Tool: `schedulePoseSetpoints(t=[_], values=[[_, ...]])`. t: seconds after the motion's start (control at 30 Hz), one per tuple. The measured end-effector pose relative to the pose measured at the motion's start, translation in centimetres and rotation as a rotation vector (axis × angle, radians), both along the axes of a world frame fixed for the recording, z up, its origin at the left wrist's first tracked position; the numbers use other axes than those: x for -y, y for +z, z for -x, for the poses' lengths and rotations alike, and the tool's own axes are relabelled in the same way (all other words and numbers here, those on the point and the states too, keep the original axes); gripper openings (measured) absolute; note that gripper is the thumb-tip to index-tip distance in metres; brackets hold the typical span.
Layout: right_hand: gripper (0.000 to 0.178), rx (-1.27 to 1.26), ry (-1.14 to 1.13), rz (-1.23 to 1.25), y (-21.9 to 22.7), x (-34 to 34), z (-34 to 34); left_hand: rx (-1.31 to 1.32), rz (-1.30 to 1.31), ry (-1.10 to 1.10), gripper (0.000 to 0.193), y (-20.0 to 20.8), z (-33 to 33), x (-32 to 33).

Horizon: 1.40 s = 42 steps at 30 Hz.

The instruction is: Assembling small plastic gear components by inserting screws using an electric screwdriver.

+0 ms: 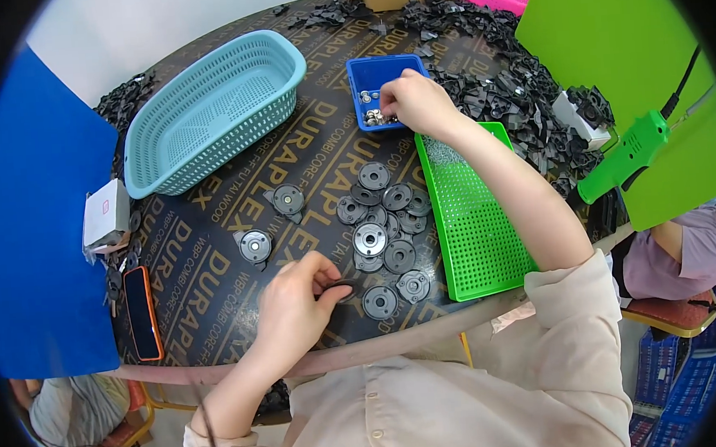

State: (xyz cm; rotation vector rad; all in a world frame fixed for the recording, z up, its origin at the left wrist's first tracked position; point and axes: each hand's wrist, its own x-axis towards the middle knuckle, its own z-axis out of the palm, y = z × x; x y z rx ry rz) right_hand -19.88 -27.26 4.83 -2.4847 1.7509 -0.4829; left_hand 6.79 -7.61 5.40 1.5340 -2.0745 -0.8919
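Note:
My left hand (291, 303) pinches a dark round disc (343, 291) near the table's front edge; the disc is seen nearly edge-on. To its right lies a loose pile of round black discs (398, 256) with centre holes, some overlapping. Two more discs, one black-tabbed disc (288, 200) and another tabbed disc (254, 247), lie apart on the left, each with a shiny centre. My right hand (418, 103) reaches into a blue bin (355, 80), its fingertips closed among small silvery metal parts (374, 117). What those fingertips hold is hidden.
A light-blue basket (203, 102) stands at the far left. Under my right forearm lies a green perforated tray (477, 232) with small pieces at its far end. Black plastic parts (490, 105) heap behind. A green electric screwdriver (626, 156) hangs right; an orange-cased phone (142, 313) lies left.

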Motion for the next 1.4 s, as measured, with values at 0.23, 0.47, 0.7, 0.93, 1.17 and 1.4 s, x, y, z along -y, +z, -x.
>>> schedulePoseSetpoints(t=[0.23,0.47,0.7,0.93,1.17,1.4], values=[[0.010,0.330,-0.067,0.036,3.9,-2.2,0.5,-0.182,0.343,-0.076,0.027,3.6,0.8,1.9],[0.006,0.930,0.118,-0.315,5.7,-14.9,-0.3,-0.877,-0.351,-0.044,0.025,1.6,3.6,2.6],[0.012,0.735,0.098,0.053,2.5,-21.3,-2.4,-1.331,-0.817,-0.143,0.026,0.1,3.9,1.8],[0.015,0.587,0.146,0.204,1.2,-21.2,-3.2,-1.176,-0.656,-0.051,0.037,-0.4,4.4,1.3],[0.020,0.447,0.211,0.198,1.4,-21.5,-3.3,-1.178,-0.916,0.029,0.026,-1.4,3.8,2.0],[0.016,0.649,0.237,0.044,0.8,-21.5,-3.5,-1.140,-0.945,0.089,0.016,-1.1,3.7,1.8]])
